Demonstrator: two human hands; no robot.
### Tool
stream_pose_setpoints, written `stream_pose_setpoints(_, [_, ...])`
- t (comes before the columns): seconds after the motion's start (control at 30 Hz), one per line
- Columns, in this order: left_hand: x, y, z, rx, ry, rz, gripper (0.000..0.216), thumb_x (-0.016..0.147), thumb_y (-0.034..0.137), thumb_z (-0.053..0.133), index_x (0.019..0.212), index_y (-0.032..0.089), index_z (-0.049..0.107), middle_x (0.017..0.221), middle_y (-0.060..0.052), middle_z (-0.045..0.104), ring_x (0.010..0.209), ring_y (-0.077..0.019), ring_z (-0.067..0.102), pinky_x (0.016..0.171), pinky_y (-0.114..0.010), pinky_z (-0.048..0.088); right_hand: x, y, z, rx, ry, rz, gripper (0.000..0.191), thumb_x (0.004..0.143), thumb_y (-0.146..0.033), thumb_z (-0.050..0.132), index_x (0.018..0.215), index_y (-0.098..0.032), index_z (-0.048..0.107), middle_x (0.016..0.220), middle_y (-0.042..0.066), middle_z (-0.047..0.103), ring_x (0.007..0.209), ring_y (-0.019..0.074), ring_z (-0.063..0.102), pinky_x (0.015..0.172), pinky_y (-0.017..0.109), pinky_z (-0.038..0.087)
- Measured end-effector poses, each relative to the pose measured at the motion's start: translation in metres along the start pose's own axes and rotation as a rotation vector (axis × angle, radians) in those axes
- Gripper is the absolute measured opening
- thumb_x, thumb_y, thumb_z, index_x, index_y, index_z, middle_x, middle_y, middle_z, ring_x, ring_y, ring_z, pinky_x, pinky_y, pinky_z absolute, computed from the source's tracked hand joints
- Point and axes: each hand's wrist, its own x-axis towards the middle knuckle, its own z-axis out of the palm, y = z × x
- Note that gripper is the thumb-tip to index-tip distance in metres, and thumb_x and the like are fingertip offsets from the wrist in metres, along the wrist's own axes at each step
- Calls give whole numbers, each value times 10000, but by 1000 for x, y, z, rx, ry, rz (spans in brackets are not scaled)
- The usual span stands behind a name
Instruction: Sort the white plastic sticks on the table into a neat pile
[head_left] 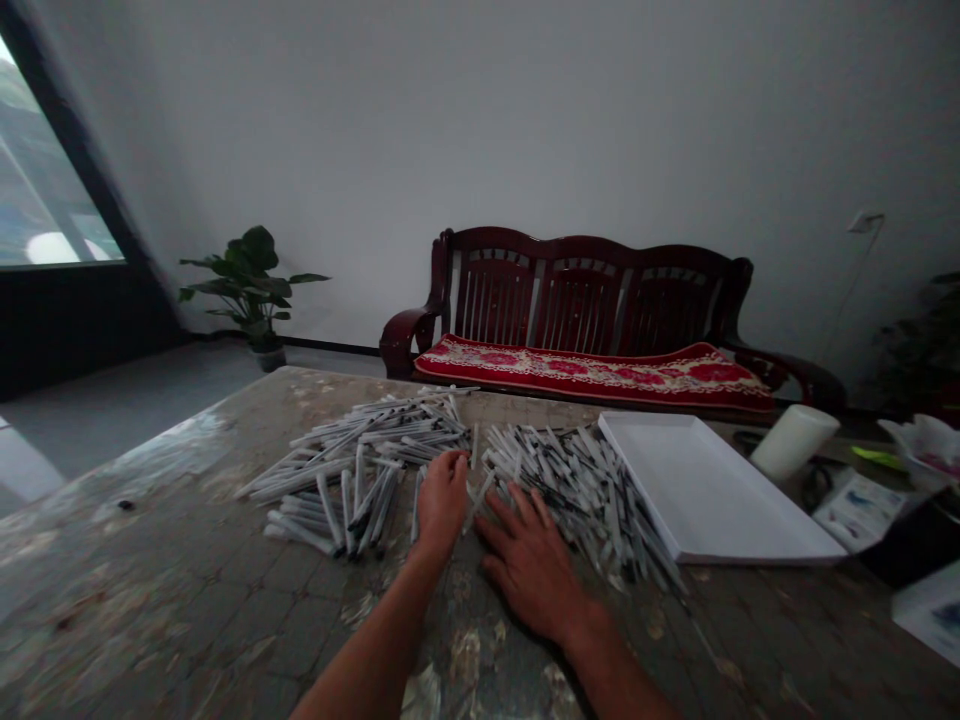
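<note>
Two heaps of slim pens with clear or whitish barrels and dark ends lie on the table. My left hand [441,500] is between them, fingers curled together at the right edge of the left heap [352,450]. What its fingers hold, if anything, is hidden; a pen lies close along its left side. My right hand [529,560] rests palm down with fingers spread, fingertips touching the near left edge of the right heap [570,475]. The pens in the right heap lie in mixed directions.
A shallow white tray [720,490] stands right of the pens on the patterned table [247,610]. Beyond it are a white roll [795,440], a printed box [862,505] and a white bowl [922,445]. A wooden bench [585,300] and a potted plant [251,280] stand behind.
</note>
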Motion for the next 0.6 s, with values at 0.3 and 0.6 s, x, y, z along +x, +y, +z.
stream_pose_setpoints(0.3, [-7,1,-48,808,-156,31,358,873,161,449,1171,216,640,1168,-145,618,1066,-313,590,860,-406,445,3,17,9,-90,90,187,343,921,-310,575,1258,-275,629,1473,36,507,1441,306,306,1176,577,200])
stream_pose_setpoints(0.6, [-7,-5,-41,654,-261,-5,519,806,8,432,1280,195,533,1138,-147,651,1011,-255,647,800,-319,449,-4,28,9,-103,223,209,259,887,-296,611,1128,-298,708,1404,54,563,1414,320,334,1149,592,246])
